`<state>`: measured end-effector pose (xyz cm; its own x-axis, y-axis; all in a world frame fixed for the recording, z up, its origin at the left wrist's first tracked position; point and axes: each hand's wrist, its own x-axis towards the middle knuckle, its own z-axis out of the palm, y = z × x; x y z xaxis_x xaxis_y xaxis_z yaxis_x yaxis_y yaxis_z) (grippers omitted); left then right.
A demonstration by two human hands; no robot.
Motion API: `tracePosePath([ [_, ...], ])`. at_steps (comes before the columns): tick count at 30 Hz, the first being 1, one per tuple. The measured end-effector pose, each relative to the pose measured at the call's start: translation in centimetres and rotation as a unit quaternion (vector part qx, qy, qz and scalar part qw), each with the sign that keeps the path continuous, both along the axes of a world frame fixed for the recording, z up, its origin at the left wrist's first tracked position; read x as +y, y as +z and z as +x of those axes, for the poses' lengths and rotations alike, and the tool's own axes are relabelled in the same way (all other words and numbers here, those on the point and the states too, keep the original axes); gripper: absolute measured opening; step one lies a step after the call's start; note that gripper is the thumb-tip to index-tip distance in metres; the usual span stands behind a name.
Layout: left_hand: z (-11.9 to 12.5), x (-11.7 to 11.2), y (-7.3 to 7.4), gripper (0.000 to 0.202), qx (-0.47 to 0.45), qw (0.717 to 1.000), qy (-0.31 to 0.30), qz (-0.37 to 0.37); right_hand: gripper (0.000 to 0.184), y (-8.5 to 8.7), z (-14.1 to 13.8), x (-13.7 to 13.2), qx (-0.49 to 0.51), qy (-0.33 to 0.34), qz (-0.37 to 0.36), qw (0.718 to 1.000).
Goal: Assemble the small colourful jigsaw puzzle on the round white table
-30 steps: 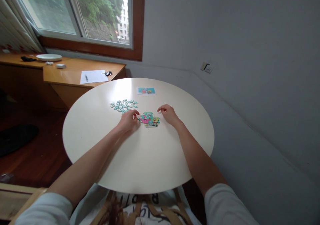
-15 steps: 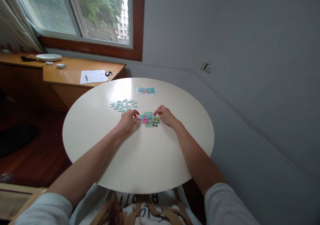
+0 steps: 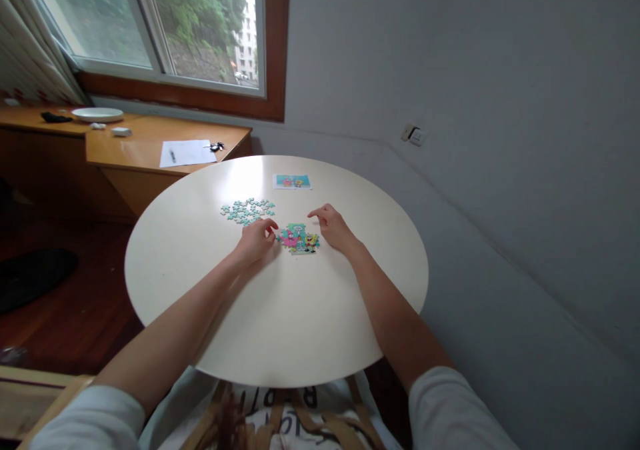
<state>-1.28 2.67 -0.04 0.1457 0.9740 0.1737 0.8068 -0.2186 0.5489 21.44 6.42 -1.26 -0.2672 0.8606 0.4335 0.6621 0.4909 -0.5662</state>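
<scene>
A partly joined jigsaw puzzle [image 3: 300,239] with pink, yellow and teal cartoon figures lies flat on the round white table [image 3: 280,317]. Just left of it rests my left hand [image 3: 256,238], fingers curved and slightly apart, with no piece visible in them. My right hand [image 3: 334,227] hovers at the puzzle's upper right, index finger stretched out to the left and the others bent; nothing shows in it. Loose teal puzzle pieces [image 3: 247,210] are spread beyond my left hand. Toward the far edge lies a small reference picture [image 3: 293,181] with similar figures.
A wooden desk [image 3: 145,153] stands at the back left, bearing a white paper [image 3: 187,153], keys [image 3: 217,147] and a white plate [image 3: 97,114]. Behind are a window [image 3: 200,30] and a grey wall with a socket [image 3: 417,137].
My right hand has lifted off the puzzle's upper right and shifted slightly away, its index finger now straighter. My left hand and the puzzle look the same.
</scene>
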Motion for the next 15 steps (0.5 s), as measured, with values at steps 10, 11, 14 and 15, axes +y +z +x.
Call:
tracePosePath([
  [10, -0.02, 0.06, -0.10, 0.028, 0.002, 1.000, 0.007, 0.002, 0.037, -0.09, 0.06, 0.13, -0.034, -0.015, -0.015, 0.999],
  [11, -0.03, 0.09, -0.16, 0.028, 0.002, 1.000, 0.007, 0.004, 0.038, -0.05, 0.03, 0.07, -0.024, -0.019, -0.003, 1.000],
  [14, -0.02, 0.12, -0.20, 0.028, 0.003, 1.000, 0.007, 0.007, 0.034, 0.12, -0.13, -0.16, -0.041, -0.003, -0.031, 0.999],
  [15, -0.01, 0.10, -0.17, 0.028, 0.004, 1.000, 0.008, 0.007, 0.033, 0.16, -0.18, -0.22, -0.050, 0.005, -0.045, 0.998],
])
